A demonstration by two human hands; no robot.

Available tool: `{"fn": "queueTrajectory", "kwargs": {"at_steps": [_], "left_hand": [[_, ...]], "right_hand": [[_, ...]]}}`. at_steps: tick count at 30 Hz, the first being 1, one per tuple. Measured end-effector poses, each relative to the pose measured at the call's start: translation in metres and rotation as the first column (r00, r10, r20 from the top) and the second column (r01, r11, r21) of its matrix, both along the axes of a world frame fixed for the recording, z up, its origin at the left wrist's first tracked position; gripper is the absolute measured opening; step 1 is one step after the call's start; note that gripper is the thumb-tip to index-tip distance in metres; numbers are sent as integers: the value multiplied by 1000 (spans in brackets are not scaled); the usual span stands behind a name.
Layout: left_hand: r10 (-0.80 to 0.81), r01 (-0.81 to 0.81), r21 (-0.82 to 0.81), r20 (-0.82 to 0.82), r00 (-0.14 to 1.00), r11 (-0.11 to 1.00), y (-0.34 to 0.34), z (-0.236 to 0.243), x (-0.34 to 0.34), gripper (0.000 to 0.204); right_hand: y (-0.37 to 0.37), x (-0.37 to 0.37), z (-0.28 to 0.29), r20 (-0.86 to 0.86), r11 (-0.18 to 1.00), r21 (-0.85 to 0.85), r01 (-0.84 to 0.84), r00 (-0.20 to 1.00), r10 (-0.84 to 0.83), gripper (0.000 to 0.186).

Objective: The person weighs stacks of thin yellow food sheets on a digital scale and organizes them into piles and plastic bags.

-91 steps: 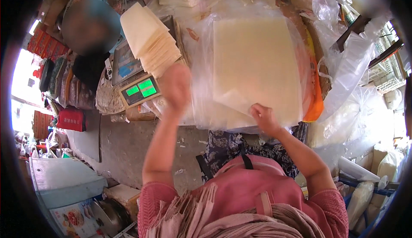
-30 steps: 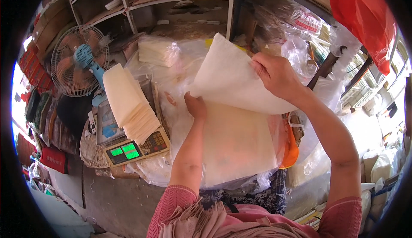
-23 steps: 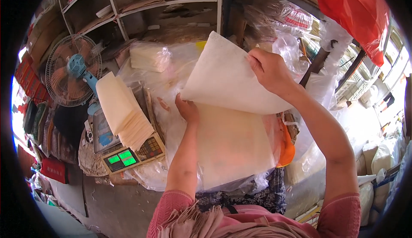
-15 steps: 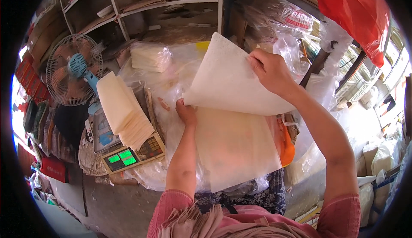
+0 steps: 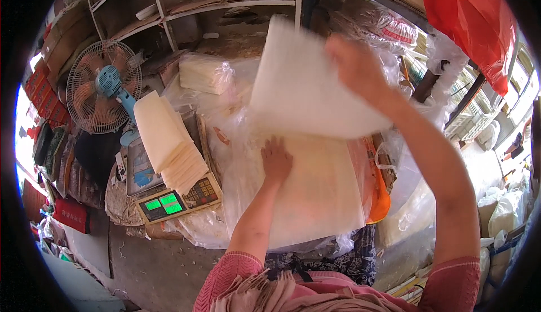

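Shelving (image 5: 225, 10) spans the back, pale-framed, behind the work table. Grey floor (image 5: 152, 255) shows front-left, small scraps on it.

Table surface is covered in clear plastic (image 5: 236, 165). Red bag (image 5: 473, 30) hangs upper right, above and outboard of the right forearm.

Flat pale layer (image 5: 321, 205) lies mid-table, front edge close to the table's front, just over the patterned trousers (image 5: 355, 255). Sheet count: can't tell. Right edge runs just beside orange plastic (image 5: 381, 199); on the left a strip of clear plastic separates it from the scale.

Lifted sheet (image 5: 304, 81) is up over the rear of that layer, top-left corner high, lower edge sagging. Whether that edge touches: can't tell. Wrapped stack (image 5: 203, 74) sits behind-left, apart from it.

Fan (image 5: 104, 87) at far left. Folded sheets (image 5: 166, 140) lie aslant on the scale (image 5: 180, 199), display lit green, well apart from the lifted sheet.

Right hand (image 5: 358, 67): motion-blurred, fingers clenched on the lifted sheet's upper right edge; exact finger placement unclear. Left hand (image 5: 276, 160): palm down on the flat layer, fingers spread, gripping nothing.
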State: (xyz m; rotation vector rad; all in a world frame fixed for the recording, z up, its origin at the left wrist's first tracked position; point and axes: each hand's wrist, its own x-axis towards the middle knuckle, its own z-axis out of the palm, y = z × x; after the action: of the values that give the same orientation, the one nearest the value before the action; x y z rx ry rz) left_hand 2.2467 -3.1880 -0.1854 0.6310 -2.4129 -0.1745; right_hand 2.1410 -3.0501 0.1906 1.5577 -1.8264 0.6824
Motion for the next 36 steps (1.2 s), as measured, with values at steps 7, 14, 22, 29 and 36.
{"fn": "queueTrajectory", "kwargs": {"at_steps": [7,14,22,29,36], "left_hand": [[17,-26,71,132,991,997,4,13,1,56],[-146,788,579,-778,611,212,25,105,75,56],[-421,502,386,-279,863,774,54,44,221,24],[-115,291,861,-267,957,417,45,28,243,13],[179,-51,919,-21,984,390,48,57,221,29]], "right_hand": [[60,70,132,-302,902,-424,88,925,-232,8],[131,144,-24,-262,967,167,-192,937,232,22],[188,180,-134,637,827,363,-430,762,117,28],[256,84,-208,775,884,349,-310,626,-86,37],[201,74,-292,920,950,305,73,237,-313,29]]}}
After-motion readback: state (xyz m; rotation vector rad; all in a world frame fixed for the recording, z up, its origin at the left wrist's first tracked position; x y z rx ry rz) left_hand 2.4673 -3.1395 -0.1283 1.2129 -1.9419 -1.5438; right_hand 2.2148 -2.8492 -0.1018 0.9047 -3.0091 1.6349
